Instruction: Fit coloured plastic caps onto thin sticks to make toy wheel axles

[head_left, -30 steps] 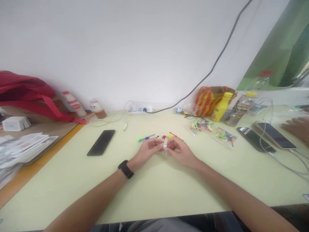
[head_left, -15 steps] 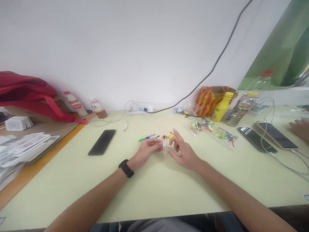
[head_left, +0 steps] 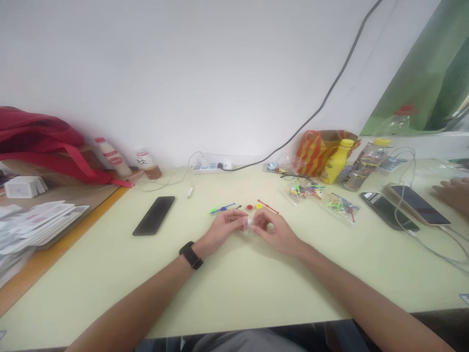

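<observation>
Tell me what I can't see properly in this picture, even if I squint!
All in the head view:
White piece: small and blurred, partly covered by the left hand and right hand, so its exact shape is unclear.
Bagged colored parts: too small and jumbled to count.
Another person's hand: cut off by the right edge.
Red fabric: cut off by the left edge.
</observation>
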`<state>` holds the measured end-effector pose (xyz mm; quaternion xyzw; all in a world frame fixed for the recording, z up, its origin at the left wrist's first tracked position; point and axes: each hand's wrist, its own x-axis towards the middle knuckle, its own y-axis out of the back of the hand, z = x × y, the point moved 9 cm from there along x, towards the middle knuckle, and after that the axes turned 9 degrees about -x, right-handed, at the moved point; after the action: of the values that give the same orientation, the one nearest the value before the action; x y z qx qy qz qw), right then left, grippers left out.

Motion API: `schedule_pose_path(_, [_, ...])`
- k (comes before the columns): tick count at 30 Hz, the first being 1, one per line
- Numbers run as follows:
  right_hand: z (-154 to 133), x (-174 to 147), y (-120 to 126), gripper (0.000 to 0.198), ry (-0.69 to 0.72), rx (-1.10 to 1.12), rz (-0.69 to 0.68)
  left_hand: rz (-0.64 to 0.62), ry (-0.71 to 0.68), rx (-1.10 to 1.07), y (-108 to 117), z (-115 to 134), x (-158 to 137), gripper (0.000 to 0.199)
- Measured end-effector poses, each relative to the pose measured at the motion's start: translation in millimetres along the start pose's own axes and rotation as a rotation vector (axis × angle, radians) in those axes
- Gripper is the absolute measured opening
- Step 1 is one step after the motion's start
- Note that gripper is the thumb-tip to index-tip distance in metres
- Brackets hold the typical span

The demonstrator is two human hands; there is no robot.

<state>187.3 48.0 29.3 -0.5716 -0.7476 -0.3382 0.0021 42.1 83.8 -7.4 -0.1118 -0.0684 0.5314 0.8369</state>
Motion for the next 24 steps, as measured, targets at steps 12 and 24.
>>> schedule_pose_path(12, [4.1,-1.8,3.0,0.049,0.012,-0.057,0.068,-0.085,-0.011,-0.041,-9.6,5.1,-2.3,0.034])
schedule_pose_path(24, [11.8,2.2,30.6,0.033,0.011,-0.337,0.142,-0.01,-0.122,0.288,-5.1,10.5,-3.7,0.023])
